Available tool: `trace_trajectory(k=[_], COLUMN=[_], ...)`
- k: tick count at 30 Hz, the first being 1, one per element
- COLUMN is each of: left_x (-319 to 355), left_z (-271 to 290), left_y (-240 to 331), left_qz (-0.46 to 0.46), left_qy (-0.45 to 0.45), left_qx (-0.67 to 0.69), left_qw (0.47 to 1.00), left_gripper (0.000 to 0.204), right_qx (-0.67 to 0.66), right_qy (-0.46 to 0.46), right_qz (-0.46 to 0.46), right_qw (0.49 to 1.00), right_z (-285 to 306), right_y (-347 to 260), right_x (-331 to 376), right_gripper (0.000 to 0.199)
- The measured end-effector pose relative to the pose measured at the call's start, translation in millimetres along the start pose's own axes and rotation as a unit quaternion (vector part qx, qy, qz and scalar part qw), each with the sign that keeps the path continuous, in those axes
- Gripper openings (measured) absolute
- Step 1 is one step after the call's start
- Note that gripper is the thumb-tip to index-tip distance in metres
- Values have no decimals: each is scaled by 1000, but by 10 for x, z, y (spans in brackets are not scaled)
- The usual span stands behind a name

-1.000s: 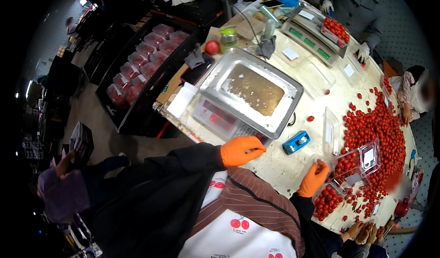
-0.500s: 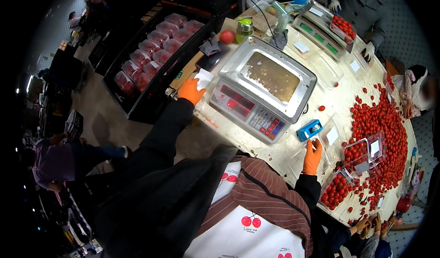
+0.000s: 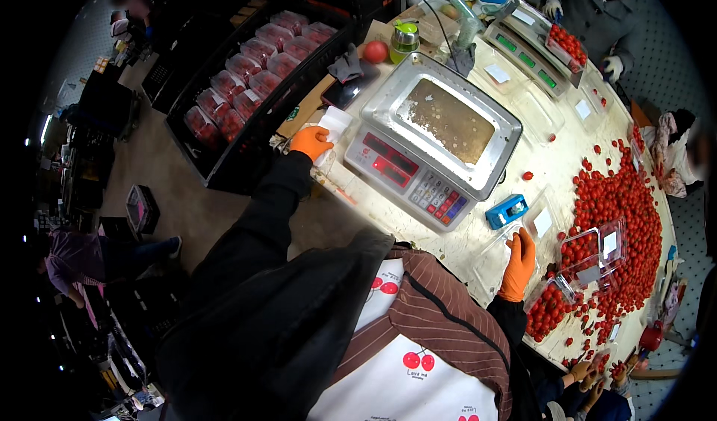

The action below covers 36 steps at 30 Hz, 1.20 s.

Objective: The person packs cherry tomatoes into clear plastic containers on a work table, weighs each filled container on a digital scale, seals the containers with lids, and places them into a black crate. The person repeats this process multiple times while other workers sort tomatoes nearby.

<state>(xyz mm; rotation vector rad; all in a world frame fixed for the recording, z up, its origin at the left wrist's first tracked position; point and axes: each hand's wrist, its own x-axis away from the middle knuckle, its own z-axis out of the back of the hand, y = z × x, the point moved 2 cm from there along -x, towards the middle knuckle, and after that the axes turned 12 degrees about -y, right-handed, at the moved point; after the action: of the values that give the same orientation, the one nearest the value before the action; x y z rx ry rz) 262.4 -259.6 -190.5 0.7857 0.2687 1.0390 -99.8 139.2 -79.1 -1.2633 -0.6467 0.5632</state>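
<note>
1. A worker's left hand (image 3: 312,143), in an orange glove, has moved from the front of the nearer scale (image 3: 388,168) to white paper (image 3: 336,118) at 9 o'clock from that scale. Its fingers lie at the paper's edge; whether they grip it, this view cannot tell.
2. The right hand (image 3: 519,268), also gloved orange, sits at 5 o'clock beside a clear tray (image 3: 489,264), fingers half curled; a hold on the tray cannot be confirmed.
3. The shift appears to turn the work from scale to paper, with the tray close by the other hand.
4. The count: 2 scales, including a 2nd scale (image 3: 526,61) at 2 o'clock; 1 blue tape dispenser (image 3: 506,212) at 4 o'clock; 1 large red fruit (image 3: 376,52) at 11 o'clock.
5. Roughly 12 packed boxes (image 3: 265,83) sit in a black crate (image 3: 224,158) at 10 o'clock; heaped cherry tomatoes (image 3: 616,204) at 4 o'clock defy counting.
6. At 2 o'clock, a co-worker (image 3: 597,17) shows 2 white gloves (image 3: 614,67).
</note>
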Motion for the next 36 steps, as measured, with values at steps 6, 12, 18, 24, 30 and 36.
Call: trace_trajectory(k=[6, 12, 18, 24, 30, 36], left_x=[10, -45, -128, -198, -225, -194], left_z=[103, 110, 162, 261, 285, 322], left_y=[109, 33, -92, -11, -30, -17], left_qz=[5, -14, 14, 94, 107, 121], left_qy=[-50, -67, -126, -207, -234, -244], left_qx=[27, 74, 111, 161, 198, 244], left_qw=[998, 995, 986, 960, 946, 931], left_gripper=[25, 22, 24, 28, 30, 30], right_qx=[14, 19, 16, 15, 5, -1], right_qy=[-3, -10, -13, -20, -17, -26], right_qz=[4, 3, -6, -12, -21, -27], right_qw=[1000, 1000, 1000, 1000, 1000, 999], right_z=[-1, -7, -11, -1, -25, -48], right_y=[-4, -17, -1, 46, 23, 39], right_x=[-13, -10, -25, -21, -13, -18], right_gripper=[31, 31, 31, 31, 31, 31])
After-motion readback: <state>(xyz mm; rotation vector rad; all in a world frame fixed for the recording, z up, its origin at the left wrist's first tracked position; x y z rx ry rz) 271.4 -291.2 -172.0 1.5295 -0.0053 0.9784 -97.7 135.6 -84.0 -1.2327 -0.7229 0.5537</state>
